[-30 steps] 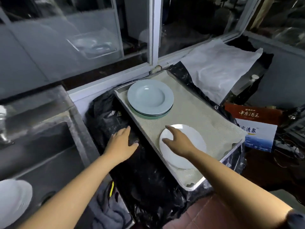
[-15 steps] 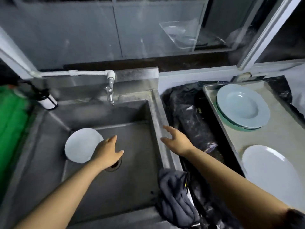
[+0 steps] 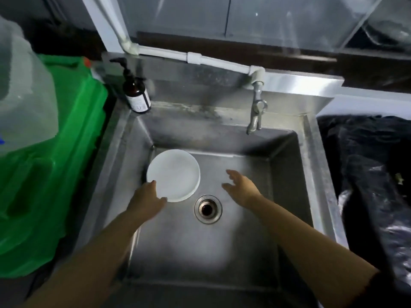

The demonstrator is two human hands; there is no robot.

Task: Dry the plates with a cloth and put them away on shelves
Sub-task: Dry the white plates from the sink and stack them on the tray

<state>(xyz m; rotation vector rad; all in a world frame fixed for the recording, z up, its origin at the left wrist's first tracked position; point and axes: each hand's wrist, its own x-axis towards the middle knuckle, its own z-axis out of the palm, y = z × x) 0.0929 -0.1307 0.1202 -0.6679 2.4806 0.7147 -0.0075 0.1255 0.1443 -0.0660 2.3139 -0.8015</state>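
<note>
Nearest, the drain (image 3: 208, 209) sits mid-sink (image 3: 287, 165). Left of it, the left hand (image 3: 146, 200) touches the white plate's (image 3: 173, 174) near rim, fingers loose. Right of the drain, the right hand (image 3: 241, 185) hovers released. Beyond, the tap (image 3: 255, 107).

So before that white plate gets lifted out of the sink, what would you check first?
1. Left hand at the white plate: ok, fingers touch its near rim.
2. Firm grip on the plate: not ok, nothing is curled round it.
3. Right hand free to help: ok, open and holding nothing, above the sink floor.
4. Tap off: ok, no stream visible.
5. Drying cloth within reach: cannot tell, none in view.
</note>
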